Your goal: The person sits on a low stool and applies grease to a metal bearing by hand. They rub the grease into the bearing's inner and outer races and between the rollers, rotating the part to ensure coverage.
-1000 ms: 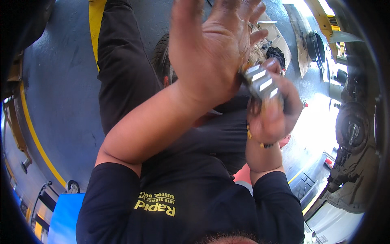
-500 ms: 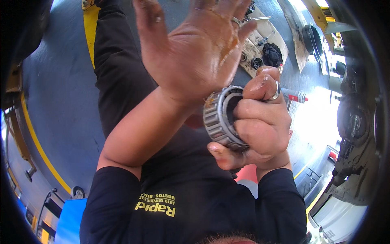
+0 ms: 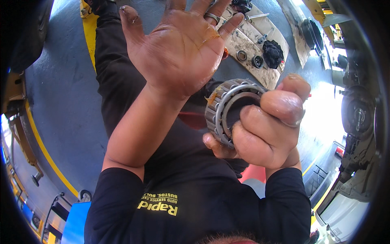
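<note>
My left hand (image 3: 174, 53) is raised palm up with its fingers spread, the far fingertips cut off by the upper edge. A smear of amber grease (image 3: 209, 39) lies across the palm below the fingers, and a ring sits on one finger. Closer to me on the right, my right hand (image 3: 270, 130) grips a tapered roller bearing (image 3: 220, 106), with fingers curled into its bore and the thumb under its outer side. The bearing is tilted, showing its steel rollers and cage. A little grease clings to its upper left rollers. The two hands are apart.
Beyond my hands, a stained cardboard sheet (image 3: 260, 75) on the floor carries a black rag (image 3: 273, 54), a metal ring (image 3: 241, 55), a dark round part (image 3: 257, 62) and tools. A wheel hub (image 3: 358, 116) stands at the right. A blue object (image 3: 74, 221) is at lower left.
My left hand has moved left and away from the bearing, showing more of the palm. My right hand has turned slightly, so the bearing's bore faces me more.
</note>
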Available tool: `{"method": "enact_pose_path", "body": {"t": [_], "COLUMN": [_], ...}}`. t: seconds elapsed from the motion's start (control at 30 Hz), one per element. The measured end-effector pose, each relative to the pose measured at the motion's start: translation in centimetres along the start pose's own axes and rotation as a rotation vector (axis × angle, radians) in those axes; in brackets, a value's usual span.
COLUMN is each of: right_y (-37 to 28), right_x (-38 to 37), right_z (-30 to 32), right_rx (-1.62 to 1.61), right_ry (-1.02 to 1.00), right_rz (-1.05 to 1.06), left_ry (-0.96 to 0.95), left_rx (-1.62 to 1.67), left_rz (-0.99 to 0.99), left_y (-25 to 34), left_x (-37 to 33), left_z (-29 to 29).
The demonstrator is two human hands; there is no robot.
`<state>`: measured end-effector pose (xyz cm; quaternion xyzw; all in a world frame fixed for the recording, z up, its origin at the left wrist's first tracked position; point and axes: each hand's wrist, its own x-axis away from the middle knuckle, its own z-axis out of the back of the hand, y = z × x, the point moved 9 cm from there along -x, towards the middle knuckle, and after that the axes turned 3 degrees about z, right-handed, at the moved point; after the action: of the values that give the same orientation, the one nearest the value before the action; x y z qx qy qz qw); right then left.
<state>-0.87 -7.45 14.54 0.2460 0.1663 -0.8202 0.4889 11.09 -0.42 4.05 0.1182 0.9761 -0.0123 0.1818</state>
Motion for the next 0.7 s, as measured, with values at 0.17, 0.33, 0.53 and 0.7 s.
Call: {"method": "enact_pose_path", "body": {"t": [0.17,0.33,0.53,0.7], "right_y": [-0.2,0.3,8.5,11.1], "right_x": [0.5,0.6,5.8,8.3], "right_z": [0.4,0.4,-1.4,-4.4], "right_rx": [0.152,0.14,-0.782,-0.961], "right_ry": [-0.095,-0.099,0.558,0.859], "right_rz": [0.039,0.019,-0.683,-0.849], "left_ry": [0.001,0.008,-0.01,0.04], "left_rx": [0.006,0.002,0.042,0.08], "left_rz": [-0.022,-0.012,-0.009,-0.023], "left_y": [0.3,0.3,-0.2,-0.1], "left_x": [-0.1,-0.1,0.1,0.6], "left_z": [-0.3,-0.3,-1.4,-1.5]}}
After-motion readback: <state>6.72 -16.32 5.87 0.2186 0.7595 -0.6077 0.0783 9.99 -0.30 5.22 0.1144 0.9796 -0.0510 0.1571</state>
